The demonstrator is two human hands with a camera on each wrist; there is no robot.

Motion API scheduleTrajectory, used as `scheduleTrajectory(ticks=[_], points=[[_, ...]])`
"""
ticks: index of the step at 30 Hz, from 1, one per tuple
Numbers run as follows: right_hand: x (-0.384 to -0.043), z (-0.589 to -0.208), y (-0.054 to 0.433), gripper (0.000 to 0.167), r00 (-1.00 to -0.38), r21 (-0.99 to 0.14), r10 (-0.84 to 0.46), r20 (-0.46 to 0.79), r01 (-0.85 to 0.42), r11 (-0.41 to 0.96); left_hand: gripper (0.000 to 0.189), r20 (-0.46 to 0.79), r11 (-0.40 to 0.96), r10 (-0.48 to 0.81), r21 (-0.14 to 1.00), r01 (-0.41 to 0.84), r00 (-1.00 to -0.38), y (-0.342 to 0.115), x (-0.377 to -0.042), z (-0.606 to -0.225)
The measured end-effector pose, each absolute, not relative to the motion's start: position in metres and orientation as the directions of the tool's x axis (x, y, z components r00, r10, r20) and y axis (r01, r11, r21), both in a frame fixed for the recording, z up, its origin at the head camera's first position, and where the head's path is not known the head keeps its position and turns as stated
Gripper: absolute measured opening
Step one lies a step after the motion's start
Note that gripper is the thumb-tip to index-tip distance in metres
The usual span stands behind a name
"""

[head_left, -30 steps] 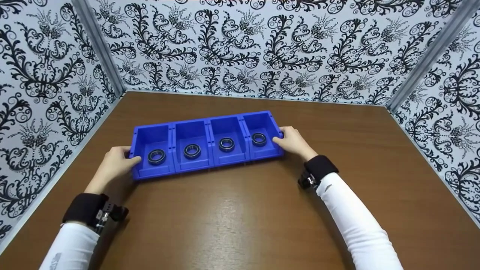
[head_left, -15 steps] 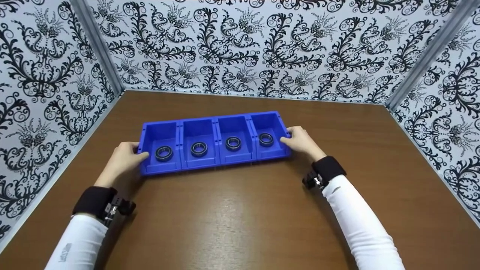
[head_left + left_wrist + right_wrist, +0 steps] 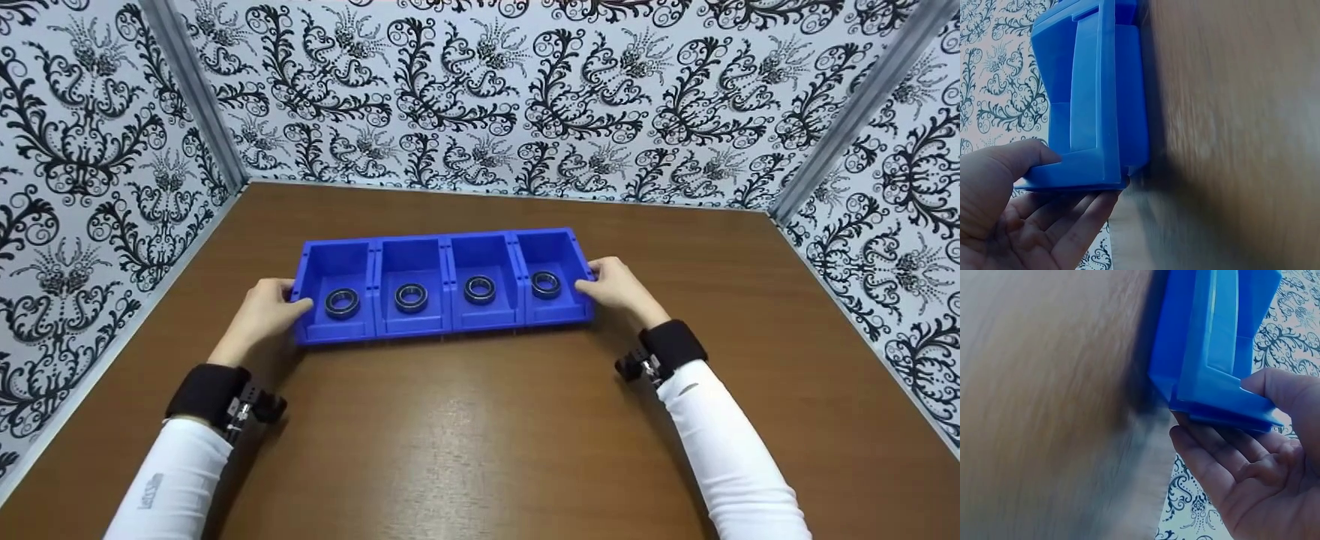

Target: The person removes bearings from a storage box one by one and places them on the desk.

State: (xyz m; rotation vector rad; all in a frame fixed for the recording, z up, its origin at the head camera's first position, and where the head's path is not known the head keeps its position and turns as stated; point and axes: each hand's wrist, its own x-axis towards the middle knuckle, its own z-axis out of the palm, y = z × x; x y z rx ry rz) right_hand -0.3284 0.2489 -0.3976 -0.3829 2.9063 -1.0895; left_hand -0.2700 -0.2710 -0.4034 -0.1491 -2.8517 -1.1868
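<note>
A blue row of joined plastic bins (image 3: 486, 319) spans the space between my two hands. Each of its compartments holds one dark ring-shaped bearing, among them the leftmost bearing (image 3: 342, 304) and the rightmost bearing (image 3: 545, 285). My left hand (image 3: 264, 313) grips the left end wall, thumb over the rim and fingers against the outside, as the left wrist view shows on the blue bin (image 3: 1107, 112). At the other end my right hand (image 3: 622, 288) pinches the right wall the same way, with the bin wall (image 3: 1224, 396) between thumb and fingers in the right wrist view.
Brown wooden table (image 3: 450, 435) lies beneath and in front of the bins. Patterned panels (image 3: 480, 97) close off the back and both sides, with grey metal posts (image 3: 196, 90) in the corners. A black strap with a small camera (image 3: 217, 397) sits on each wrist.
Both hands have carried the bin row to the right, and its left end has swung slightly away from me, so it sits straighter. The bearings have stayed in their compartments.
</note>
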Motion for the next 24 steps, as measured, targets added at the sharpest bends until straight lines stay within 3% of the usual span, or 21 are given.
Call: scheduleTrajectory(ticks=[24], points=[[-0.312,-0.396,0.284,0.022,-0.972,-0.684,-0.234,0.036,-0.195,0.703,0.033,0.099,0.651,0.096,0.747,0.137,-0.991,-0.241,-0.285,-0.406]])
